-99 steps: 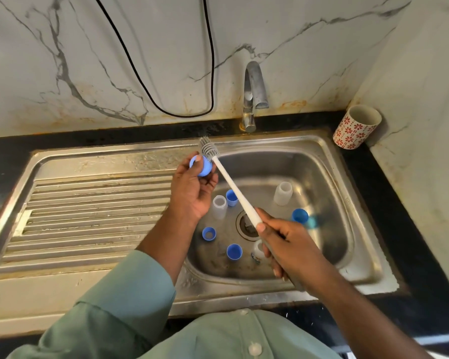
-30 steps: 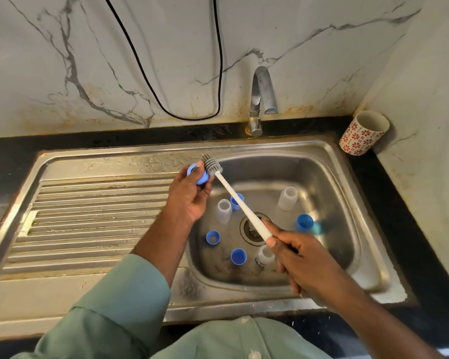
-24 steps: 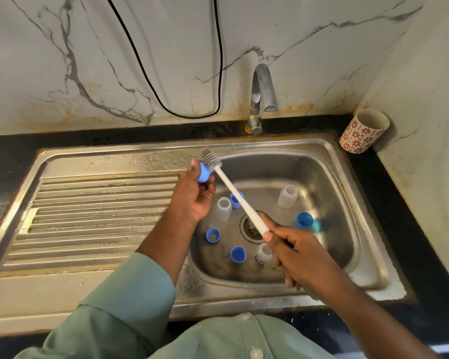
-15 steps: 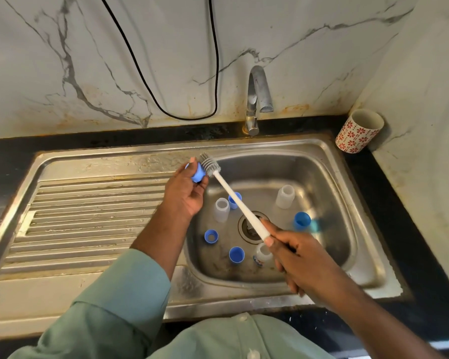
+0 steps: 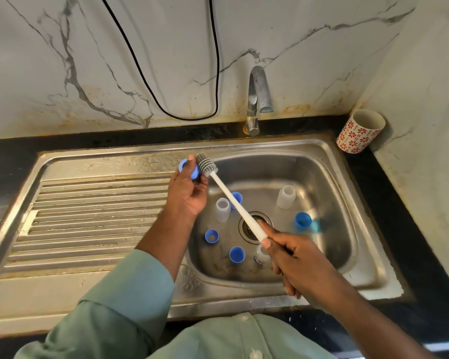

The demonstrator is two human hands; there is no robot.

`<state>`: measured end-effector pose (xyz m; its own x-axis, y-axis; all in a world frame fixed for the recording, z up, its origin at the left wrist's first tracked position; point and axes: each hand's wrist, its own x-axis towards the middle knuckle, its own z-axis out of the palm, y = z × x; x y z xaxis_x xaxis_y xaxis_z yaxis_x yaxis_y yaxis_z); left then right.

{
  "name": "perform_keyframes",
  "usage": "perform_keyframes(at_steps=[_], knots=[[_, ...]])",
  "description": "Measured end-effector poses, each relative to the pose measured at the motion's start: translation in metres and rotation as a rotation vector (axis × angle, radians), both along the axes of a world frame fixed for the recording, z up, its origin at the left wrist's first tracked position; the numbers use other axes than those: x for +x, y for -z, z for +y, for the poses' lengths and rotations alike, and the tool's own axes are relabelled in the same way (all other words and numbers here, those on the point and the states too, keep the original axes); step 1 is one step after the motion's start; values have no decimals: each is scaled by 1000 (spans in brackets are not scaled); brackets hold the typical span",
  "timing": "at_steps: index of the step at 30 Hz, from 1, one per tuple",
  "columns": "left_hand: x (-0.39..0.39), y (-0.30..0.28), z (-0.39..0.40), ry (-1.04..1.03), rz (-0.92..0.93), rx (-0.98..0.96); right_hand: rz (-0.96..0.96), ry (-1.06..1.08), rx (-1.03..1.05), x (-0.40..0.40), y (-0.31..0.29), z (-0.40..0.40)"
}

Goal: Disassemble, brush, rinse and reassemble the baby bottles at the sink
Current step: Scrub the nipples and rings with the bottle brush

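- Over the left rim of the sink (image 5: 329,151), a blue cap (image 5: 192,173) is pinched in the left hand (image 5: 188,193), thumb on top.
- Against that cap the grey head of the brush (image 5: 206,165) is laid; the white handle is held in the closed grip of the right hand (image 5: 293,257), low over the basin.
- Disassembly is judged done: in the basin the parts lie apart, none joined.
- Two clear bottles are seen upright, one left of the drain (image 5: 223,209), one at the back right (image 5: 286,196).
- A third clear piece (image 5: 261,256) lies partly hidden under the right hand; what it is cannot be told.
- Blue parts are scattered round the drain: a ring (image 5: 211,235), a cap at the front (image 5: 237,254), another behind the handle (image 5: 237,196), a larger one at the right (image 5: 302,221).
- Brushing is judged under way, with this cap in work; which parts are already brushed cannot be told.
- No water is seen running from the tap (image 5: 257,99), so rinsing and reassembly are judged still to come.
- A patterned cup (image 5: 358,133) stands on the table in the corner.
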<state>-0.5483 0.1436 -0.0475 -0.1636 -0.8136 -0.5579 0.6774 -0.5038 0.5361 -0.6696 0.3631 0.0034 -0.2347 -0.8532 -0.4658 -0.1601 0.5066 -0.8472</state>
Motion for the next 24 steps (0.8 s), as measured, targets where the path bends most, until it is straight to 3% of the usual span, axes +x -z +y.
perform_keyframes(at_steps=[4, 8, 11, 24], knots=[[1, -3, 6, 158, -158, -75, 11, 44, -19, -3, 0, -5], [2, -9, 1, 112, -207, -26, 42, 3, -10, -5, 3, 1], [2, -7, 4, 196, -301, -84, 50, 22, 6, -5, 8, 0], [9, -6, -3, 255, -362, -45, 137, -26, 34, -14, 17, 2]])
